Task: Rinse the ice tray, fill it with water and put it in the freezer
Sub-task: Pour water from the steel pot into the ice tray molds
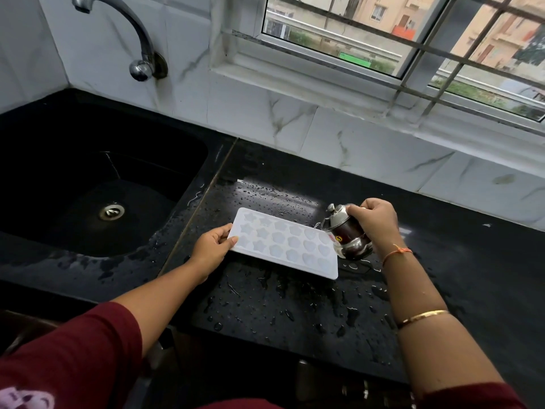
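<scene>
A white ice tray (pixel 284 242) with star and heart shaped cells lies flat on the wet black counter (pixel 295 305). My left hand (pixel 211 250) grips its left short edge, thumb on top. My right hand (pixel 373 221) holds a small steel jug (pixel 346 236) with a lid, tilted toward the tray's right end, spout over the far right cells. Whether water is running from the spout I cannot tell.
A black sink (pixel 97 184) with a steel drain (pixel 111 211) sits to the left. A chrome tap (pixel 138 39) juts from the marble wall above it. A barred window (pixel 398 39) is at the back right. Water drops cover the counter around the tray.
</scene>
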### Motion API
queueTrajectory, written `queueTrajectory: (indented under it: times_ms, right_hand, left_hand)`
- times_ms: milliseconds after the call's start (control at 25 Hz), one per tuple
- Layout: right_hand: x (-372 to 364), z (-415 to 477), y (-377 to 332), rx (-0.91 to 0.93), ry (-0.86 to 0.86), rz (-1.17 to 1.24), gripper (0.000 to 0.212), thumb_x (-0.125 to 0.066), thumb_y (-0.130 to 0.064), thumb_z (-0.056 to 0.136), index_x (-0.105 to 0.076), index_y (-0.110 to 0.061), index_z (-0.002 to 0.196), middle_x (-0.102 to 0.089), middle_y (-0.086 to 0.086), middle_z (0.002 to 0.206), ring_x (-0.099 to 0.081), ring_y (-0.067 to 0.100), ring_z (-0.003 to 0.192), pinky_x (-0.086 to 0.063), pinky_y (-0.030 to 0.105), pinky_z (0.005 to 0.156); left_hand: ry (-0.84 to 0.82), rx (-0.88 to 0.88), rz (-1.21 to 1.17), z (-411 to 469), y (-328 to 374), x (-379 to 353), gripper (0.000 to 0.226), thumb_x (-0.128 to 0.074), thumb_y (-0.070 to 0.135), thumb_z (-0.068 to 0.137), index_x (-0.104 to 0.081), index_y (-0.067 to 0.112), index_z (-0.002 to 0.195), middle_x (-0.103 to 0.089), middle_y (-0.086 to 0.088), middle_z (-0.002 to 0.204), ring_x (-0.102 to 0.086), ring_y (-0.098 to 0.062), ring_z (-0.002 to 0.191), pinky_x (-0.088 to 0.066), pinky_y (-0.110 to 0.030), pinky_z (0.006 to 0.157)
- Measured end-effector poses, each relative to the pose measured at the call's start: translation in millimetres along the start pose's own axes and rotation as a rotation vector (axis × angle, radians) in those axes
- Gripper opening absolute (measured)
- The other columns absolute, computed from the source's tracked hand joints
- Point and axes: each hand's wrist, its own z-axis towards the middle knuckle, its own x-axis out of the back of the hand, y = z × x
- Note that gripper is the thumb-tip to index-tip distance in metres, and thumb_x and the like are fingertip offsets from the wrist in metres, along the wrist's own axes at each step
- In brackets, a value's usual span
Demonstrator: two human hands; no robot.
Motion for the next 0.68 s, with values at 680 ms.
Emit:
queueTrajectory:
  times_ms: [680]
  right_hand:
    - [1.5,-0.2,3.7,0.010,0.003,-0.034,0.033,-0.066,-0.018,0.078,-0.043,-0.014,0.055,-0.047,0.003,0.063,-0.049,0.023,0.070,-0.044,0.036,0.065]
  left_hand:
    - [0.007,-0.009,0.011,-3.2,3.2,-1.7,0.045,-0.053,0.002,0.091,-0.044,-0.002,0.135,-0.052,-0.011,0.137,-0.050,-0.010,0.111,-0.037,-0.022,0.097]
